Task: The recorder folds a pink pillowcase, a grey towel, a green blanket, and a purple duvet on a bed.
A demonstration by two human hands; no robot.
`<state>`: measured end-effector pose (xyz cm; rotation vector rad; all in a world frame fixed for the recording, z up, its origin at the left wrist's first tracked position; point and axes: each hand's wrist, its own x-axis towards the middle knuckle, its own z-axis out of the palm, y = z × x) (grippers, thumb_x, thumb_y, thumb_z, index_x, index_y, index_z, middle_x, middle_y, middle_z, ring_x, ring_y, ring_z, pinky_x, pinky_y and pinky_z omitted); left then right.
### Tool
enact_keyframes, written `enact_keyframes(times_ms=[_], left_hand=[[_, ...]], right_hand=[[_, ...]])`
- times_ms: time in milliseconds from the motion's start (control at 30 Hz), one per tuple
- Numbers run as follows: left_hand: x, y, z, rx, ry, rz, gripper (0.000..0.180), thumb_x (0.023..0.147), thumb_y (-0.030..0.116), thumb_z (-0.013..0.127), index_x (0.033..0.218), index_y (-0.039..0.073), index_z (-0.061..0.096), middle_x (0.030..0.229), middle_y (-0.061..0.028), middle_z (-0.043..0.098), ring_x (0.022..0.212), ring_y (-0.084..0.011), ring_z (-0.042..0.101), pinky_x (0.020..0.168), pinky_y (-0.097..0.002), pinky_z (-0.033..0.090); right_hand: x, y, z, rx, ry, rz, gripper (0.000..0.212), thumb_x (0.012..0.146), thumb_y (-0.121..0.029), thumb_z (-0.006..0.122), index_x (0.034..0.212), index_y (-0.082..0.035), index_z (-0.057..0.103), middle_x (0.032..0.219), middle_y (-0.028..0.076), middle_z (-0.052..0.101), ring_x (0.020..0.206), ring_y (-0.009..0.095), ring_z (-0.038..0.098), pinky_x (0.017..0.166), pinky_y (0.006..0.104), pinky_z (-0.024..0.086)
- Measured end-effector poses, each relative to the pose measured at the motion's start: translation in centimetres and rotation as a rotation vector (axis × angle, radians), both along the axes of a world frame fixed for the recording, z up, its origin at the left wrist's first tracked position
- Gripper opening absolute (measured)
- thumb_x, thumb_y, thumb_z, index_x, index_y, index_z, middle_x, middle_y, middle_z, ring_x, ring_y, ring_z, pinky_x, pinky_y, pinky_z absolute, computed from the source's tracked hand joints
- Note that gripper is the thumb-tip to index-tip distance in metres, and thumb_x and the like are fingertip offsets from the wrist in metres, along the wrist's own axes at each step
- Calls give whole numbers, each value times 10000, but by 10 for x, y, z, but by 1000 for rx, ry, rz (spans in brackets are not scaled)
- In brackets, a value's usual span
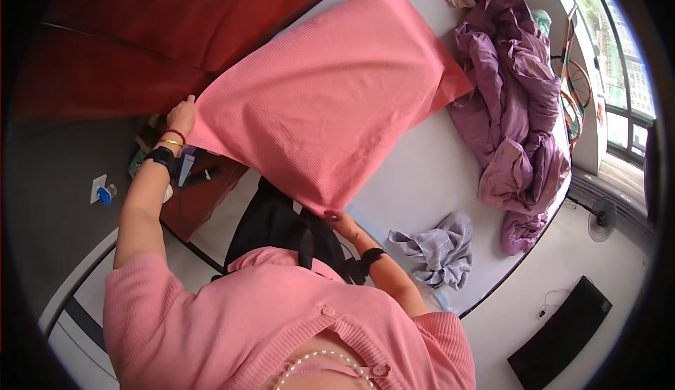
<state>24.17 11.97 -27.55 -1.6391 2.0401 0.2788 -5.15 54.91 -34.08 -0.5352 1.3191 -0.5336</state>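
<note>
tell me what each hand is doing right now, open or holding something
Left hand: closed, holding the edge of the pink cloth.
Right hand: closed, pinching another part of its edge.

"How many hands are you seeing?"
"Two: the left hand (181,117) is gripping left of centre, the right hand (339,222) just below centre, both holding one pink cloth (316,87)."
"Other fabric?"
"One grey cloth (453,249) is lying lower right of centre; one purple heap (517,101) is filling the upper right, its pieces defying a count."
"Jewellery?"
"One pearl necklace (327,355) is showing at bottom centre."
"Far right?"
"One fan (602,220) and one black screen (561,334) are appearing."
</note>
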Motion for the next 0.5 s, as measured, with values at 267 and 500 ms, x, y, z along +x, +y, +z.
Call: enact_keyframes(times_ms=[267, 500], left_hand=[[-90, 47, -8, -150, 524, -384, 601, 724, 207, 614, 1246, 95, 339, 1262, -151, 349, 1107, -348, 375, 907, -401, 340], [-180, 63, -39, -88, 520, -333, 657, 735, 327, 599, 1290, 160, 290, 1349, -99, 234, 1226, -340, 213, 935, -532, 244]], right_hand=[[-65, -30, -40, -103, 565, -288, 297, 812, -194, 539, 1046, -12, 554, 916, 127, 613, 837, 184, 569, 788, 292, 423], [-156, -141, -38, -171, 410, -882, 556, 824, -326, 500, 1261, -34, 320, 1237, 171, 394, 1094, 256, 431, 888, 339, 359]])
